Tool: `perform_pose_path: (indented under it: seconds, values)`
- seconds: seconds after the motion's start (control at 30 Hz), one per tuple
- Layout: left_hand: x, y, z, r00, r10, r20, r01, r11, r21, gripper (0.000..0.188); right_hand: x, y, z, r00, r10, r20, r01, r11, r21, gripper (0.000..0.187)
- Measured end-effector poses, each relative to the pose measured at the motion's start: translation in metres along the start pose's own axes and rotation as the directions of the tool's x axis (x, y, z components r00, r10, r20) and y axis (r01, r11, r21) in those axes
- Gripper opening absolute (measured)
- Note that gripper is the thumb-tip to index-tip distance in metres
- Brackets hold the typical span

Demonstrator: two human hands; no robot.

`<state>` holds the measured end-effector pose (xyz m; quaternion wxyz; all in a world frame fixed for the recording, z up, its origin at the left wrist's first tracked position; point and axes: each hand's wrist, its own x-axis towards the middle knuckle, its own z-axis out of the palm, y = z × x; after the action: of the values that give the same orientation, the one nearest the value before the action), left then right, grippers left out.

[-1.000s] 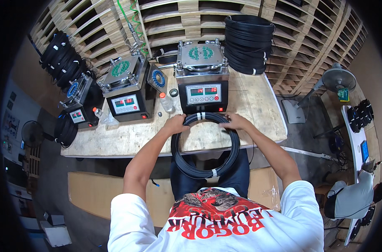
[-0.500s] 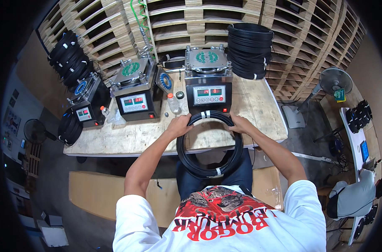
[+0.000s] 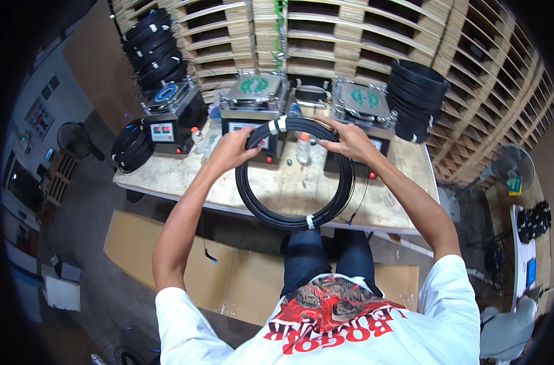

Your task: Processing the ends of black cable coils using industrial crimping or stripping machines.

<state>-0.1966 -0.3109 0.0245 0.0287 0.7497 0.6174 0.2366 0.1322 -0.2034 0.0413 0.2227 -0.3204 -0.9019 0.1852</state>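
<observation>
A coil of black cable [image 3: 247, 193], bound with white ties at its top and bottom, is held up in front of me above the bench's near edge. My left hand [image 3: 230, 149] grips its upper left rim, thumb inside the ring. On the upper right rim, my right hand [image 3: 348, 142] has its fingers wrapped over the coil. A loose cable end hangs down at the coil's right side. Behind the coil stand the middle polishing machine [image 3: 252, 100] and the right polishing machine [image 3: 363, 109], each with green pads on top; the coil and hands partly hide their fronts.
On the wooden bench [image 3: 195, 182] are a third machine [image 3: 172, 115], a bottle with an orange cap [image 3: 303, 149] and stacked black coils [image 3: 415, 100]. Wooden pallets [image 3: 374, 36] rise behind. A fan [image 3: 509, 167] and another person [image 3: 507, 328] are at the right.
My view has swung left. Both hands have lifted the coil up and moved it left along the bench, from before the right machine to before the middle one.
</observation>
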Motion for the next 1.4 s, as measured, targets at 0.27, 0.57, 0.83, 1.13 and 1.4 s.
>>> perform_pose_path:
  seconds: [0.27, 0.57, 0.83, 1.13, 1.4]
  values:
    - [0.057, -0.077, -0.107, 0.993, -0.053, -0.105, 0.053, 0.999, -0.005, 0.043, 0.171, -0.032, -0.022, 0.987, -0.149, 0.054, 0.148, 0.989, 0.030, 0.065]
    - [0.140, -0.167, -0.105, 0.989, -0.122, 0.084, 0.125, 0.991, -0.038, 0.052, 0.268, 0.015, 0.009, 0.990, -0.099, 0.100, 0.102, 0.995, -0.018, 0.070]
    - [0.176, -0.208, -0.101, 0.967, -0.083, 0.240, 0.132, 0.972, -0.193, 0.059, 0.293, 0.022, 0.021, 0.968, 0.086, 0.234, -0.084, 0.996, -0.021, 0.072]
    - [0.184, -0.253, -0.112, 0.913, 0.043, 0.406, 0.068, 0.965, -0.254, 0.038, 0.298, 0.051, 0.025, 0.973, 0.107, 0.204, -0.138, 0.980, 0.142, 0.038]
    - [0.141, -0.274, -0.105, 0.906, -0.019, 0.423, 0.269, 0.796, -0.541, 0.031, 0.223, 0.032, -0.016, 0.946, 0.321, 0.037, -0.321, 0.920, 0.223, 0.030]
